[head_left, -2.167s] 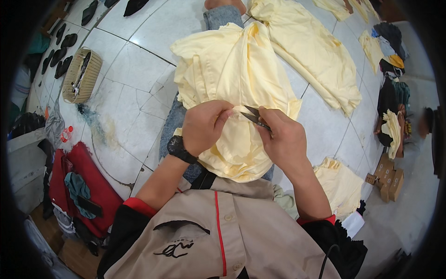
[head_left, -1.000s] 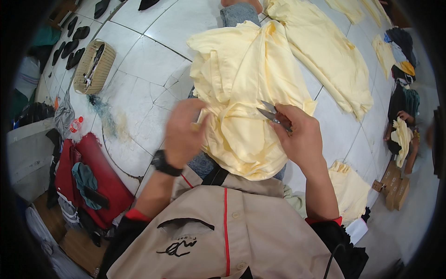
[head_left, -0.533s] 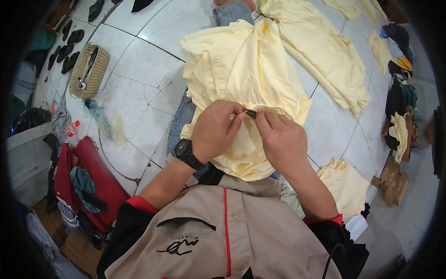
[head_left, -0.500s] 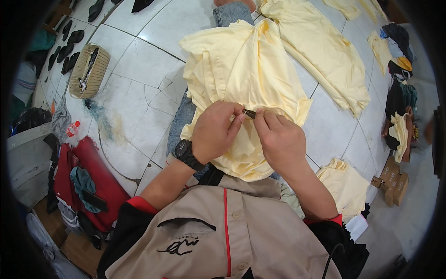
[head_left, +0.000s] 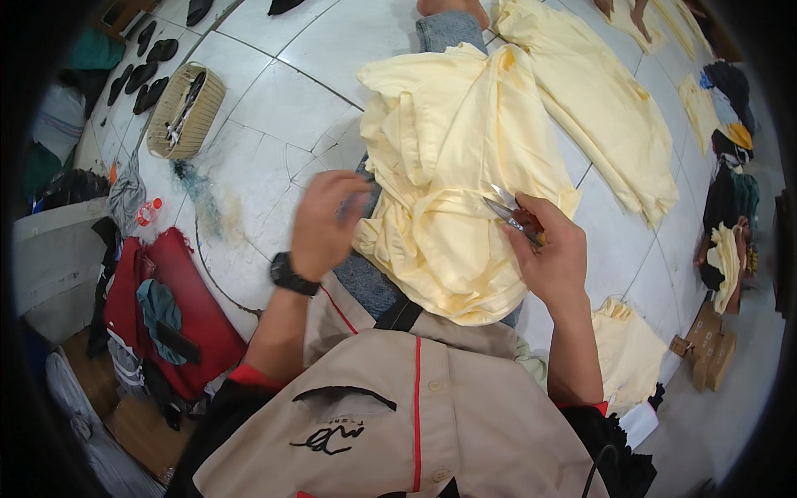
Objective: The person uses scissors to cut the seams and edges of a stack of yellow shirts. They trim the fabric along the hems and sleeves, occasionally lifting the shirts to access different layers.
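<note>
A pale yellow garment point(head_left: 465, 149) lies bunched across my lap and jeans-clad leg point(head_left: 365, 282). My right hand point(head_left: 554, 253) is closed around small metal thread snips point(head_left: 508, 214). Their blades stand apart and point up and left, just over the cloth. My left hand point(head_left: 325, 228), with a black watch point(head_left: 290, 274) on its wrist, is off to the left of the garment, near its edge. Motion blurs its fingers, so whether they hold anything cannot be made out.
More yellow garments point(head_left: 602, 108) lie on the tiled floor ahead, with a folded one point(head_left: 627, 349) at right. At left are a wicker basket point(head_left: 184, 116), black sandals point(head_left: 143, 75) and a red cloth point(head_left: 187, 324). Cardboard boxes point(head_left: 710, 344) and clothes line the right.
My hands were together at the cloth with the snips between them. Now the left has swung away to the left; the right has moved right with the snips, their blades now showing.
</note>
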The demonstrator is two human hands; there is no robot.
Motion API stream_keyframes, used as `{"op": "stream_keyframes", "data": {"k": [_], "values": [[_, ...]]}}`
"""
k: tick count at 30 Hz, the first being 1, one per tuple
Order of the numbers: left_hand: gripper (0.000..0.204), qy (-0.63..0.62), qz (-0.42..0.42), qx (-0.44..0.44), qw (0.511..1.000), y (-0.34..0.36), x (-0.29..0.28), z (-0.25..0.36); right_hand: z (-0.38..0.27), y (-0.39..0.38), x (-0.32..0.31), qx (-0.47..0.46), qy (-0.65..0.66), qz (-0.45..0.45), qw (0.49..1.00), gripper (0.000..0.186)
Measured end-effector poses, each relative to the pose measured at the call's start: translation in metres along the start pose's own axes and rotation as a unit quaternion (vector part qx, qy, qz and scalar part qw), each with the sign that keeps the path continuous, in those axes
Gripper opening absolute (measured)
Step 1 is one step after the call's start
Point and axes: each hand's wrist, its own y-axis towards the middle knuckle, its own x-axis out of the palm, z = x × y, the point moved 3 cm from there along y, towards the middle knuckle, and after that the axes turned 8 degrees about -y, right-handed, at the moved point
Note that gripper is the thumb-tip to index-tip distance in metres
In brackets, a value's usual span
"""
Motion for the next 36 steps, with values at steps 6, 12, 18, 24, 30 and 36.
{"op": "stream_keyframes", "data": {"k": [6,12,18,24,30,36], "values": [[0.015,-0.007,-0.082,0.074,0.994,0.024,0.051,0.018,0.0,-0.003,0.002,-0.009,-0.008,0.005,1.0,0.04],[0.012,-0.026,0.023,0.0,0.999,-0.003,-0.009,-0.035,0.013,-0.005,0.005,0.014,0.078,0.031,0.996,0.041],[0.024,0.357,0.141,-0.057,0.922,-0.077,-0.106,-0.132,-0.004,0.009,0.004,0.008,0.0,0.007,1.0,0.038],[0.037,0.045,0.041,-0.25,0.966,-0.094,-0.04,-0.165,0.048,0.031,0.0,-0.024,0.102,0.172,0.98,0.016],[0.048,-0.156,0.051,-0.322,0.932,-0.097,0.02,-0.204,0.087,0.022,-0.043,0.22,0.541,0.212,0.783,0.029],[0.043,-0.011,0.4,-0.15,0.904,-0.091,-0.047,-0.211,0.103,0.013,-0.021,0.253,0.575,0.197,0.753,0.027]]}}
